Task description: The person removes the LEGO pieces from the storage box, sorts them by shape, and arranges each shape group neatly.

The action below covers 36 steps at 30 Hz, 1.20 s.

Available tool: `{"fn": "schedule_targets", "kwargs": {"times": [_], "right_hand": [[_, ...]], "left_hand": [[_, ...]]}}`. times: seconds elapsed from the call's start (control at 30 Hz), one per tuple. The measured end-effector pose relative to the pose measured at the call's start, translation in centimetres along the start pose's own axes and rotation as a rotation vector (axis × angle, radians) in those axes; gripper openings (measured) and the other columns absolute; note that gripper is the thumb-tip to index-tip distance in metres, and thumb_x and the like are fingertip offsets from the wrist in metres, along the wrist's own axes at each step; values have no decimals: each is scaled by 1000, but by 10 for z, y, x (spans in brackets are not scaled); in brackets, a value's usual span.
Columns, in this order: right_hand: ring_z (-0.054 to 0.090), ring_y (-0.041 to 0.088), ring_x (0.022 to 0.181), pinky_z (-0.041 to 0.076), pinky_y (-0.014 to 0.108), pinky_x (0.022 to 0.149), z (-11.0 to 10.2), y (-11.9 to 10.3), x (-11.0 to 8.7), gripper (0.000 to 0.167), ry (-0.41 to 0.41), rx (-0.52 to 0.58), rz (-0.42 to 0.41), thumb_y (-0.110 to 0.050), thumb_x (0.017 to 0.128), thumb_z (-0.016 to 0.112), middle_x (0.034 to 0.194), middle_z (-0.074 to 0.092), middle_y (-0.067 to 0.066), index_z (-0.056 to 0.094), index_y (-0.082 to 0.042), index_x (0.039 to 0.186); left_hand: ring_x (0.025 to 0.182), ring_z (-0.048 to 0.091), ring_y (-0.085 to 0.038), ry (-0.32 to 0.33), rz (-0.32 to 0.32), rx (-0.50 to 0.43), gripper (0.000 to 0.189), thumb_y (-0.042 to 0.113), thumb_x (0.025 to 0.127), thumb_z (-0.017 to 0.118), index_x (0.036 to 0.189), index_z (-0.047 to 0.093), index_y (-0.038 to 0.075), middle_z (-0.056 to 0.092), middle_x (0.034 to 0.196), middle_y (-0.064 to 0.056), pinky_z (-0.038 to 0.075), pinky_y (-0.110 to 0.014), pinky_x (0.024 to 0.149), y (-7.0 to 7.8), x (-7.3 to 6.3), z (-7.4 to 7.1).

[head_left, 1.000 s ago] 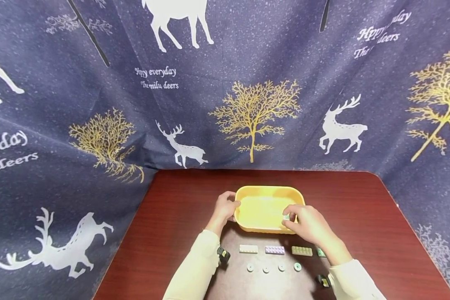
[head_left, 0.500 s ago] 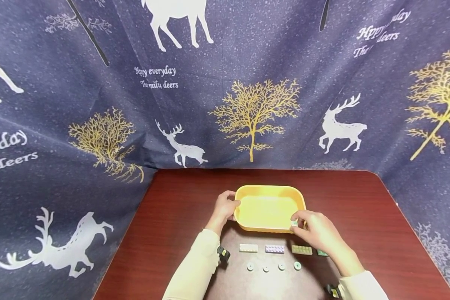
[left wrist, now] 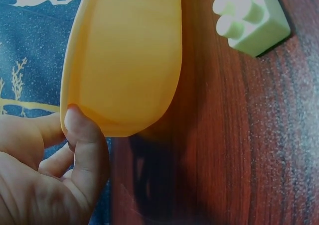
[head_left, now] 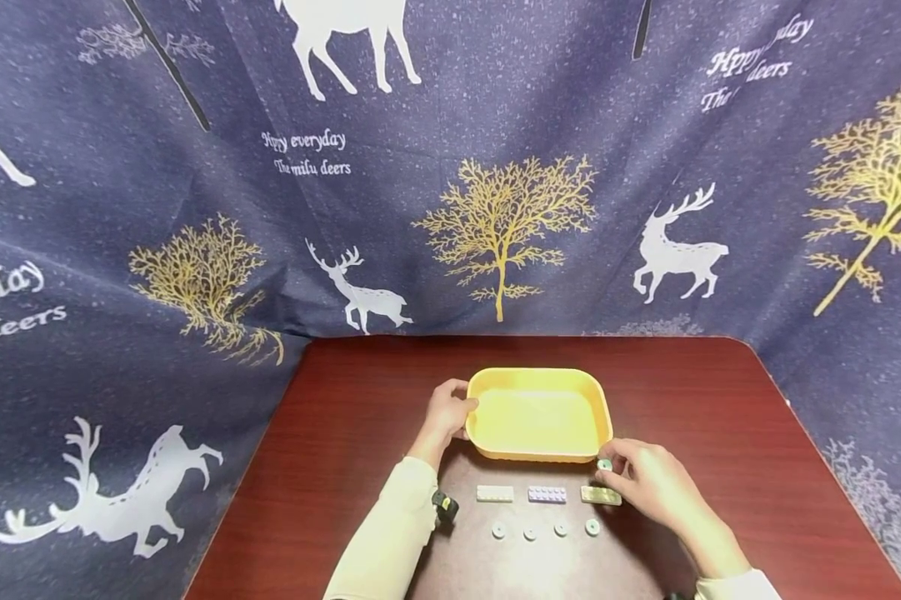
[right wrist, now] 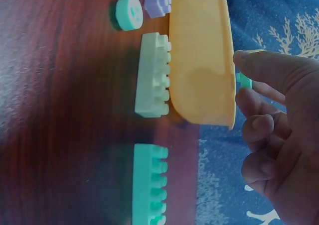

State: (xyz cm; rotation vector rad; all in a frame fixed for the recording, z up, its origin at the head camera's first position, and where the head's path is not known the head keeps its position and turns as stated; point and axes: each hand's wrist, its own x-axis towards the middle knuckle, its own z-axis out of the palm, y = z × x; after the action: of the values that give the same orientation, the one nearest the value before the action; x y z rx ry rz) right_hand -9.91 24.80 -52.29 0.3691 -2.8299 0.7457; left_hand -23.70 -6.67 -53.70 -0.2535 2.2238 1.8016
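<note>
My left hand [head_left: 447, 410] grips the left end of a yellow plastic box [head_left: 534, 457]; in the left wrist view the thumb [left wrist: 79, 123] lies over its rim. Just outside the box's near right corner, my right hand [head_left: 648, 479] pinches a small green round toy block [head_left: 604, 464]. Most of that block is hidden by fingers in the right wrist view. Below the box lie a cream toy brick [head_left: 495, 493], a purple brick [head_left: 547, 494] and a yellow-green brick [head_left: 601, 496]. A green brick [right wrist: 145, 185] shows in the right wrist view; the right hand covers it in the head view.
Several pale green round blocks [head_left: 561, 529] lie in a row nearer to me than the bricks. Everything stands on a dark red wooden table [head_left: 375, 375]. A blue cloth printed with deer [head_left: 450, 250] hangs behind and at the sides.
My right hand has moved from over the box's inside towards me and to the right, past the rim, still pinching the round block. The left hand keeps its hold on the box.
</note>
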Motion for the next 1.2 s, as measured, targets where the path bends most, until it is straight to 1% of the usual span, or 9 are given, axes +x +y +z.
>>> {"fn": "schedule_targets", "kwargs": {"times": [0.13, 0.37, 0.57, 0.83, 1.07, 1.2], "right_hand": [[46, -7, 61, 41, 21, 54, 0, 4, -5, 22, 7, -11, 16, -19, 79, 85, 68, 52, -25, 69, -30, 89], [46, -7, 61, 40, 21, 54, 0, 9, -16, 19, -24, -8, 43, -20, 82, 84, 70, 52, -26, 70, -30, 91], [45, -6, 59, 38, 19, 53, 3, 11, -28, 23, -50, -7, 52, -22, 82, 86, 66, 50, -26, 67, -35, 86], [40, -5, 56, 34, 19, 51, 8, 13, -41, 26, -95, -30, 89, -25, 79, 87, 65, 47, -26, 64, -37, 84], [38, -6, 54, 32, 19, 49, 13, 17, -51, 31, -109, -36, 64, -28, 75, 89, 63, 43, -26, 60, -38, 80], [38, -6, 55, 31, 18, 49, 14, 18, -55, 30, -123, -35, 53, -28, 75, 88, 64, 43, -26, 60, -38, 81]], "left_hand": [[66, 71, -32, 6, -3, 10, 37, 5, 96, 66, 132, 61, 4, 65, 99, -25, 57, -30, 41, 0, 3, 0], [59, 68, -25, 13, -3, 4, 36, 6, 94, 67, 130, 62, 5, 65, 97, -22, 56, -30, 39, 1, 6, -1], [53, 63, -20, 12, -10, 0, 35, 7, 95, 68, 130, 62, 6, 64, 92, -19, 53, -27, 37, 0, 7, -1], [53, 63, -21, 9, -9, 4, 35, 7, 95, 68, 129, 63, 7, 65, 91, -19, 56, -30, 39, -4, 5, 0], [52, 62, -21, 2, -3, 0, 35, 6, 94, 67, 129, 63, 6, 65, 90, -19, 55, -28, 39, -5, 5, 0], [54, 64, -22, -1, -2, 5, 35, 6, 94, 67, 129, 62, 6, 65, 92, -20, 55, -29, 39, -5, 4, 0]]}}
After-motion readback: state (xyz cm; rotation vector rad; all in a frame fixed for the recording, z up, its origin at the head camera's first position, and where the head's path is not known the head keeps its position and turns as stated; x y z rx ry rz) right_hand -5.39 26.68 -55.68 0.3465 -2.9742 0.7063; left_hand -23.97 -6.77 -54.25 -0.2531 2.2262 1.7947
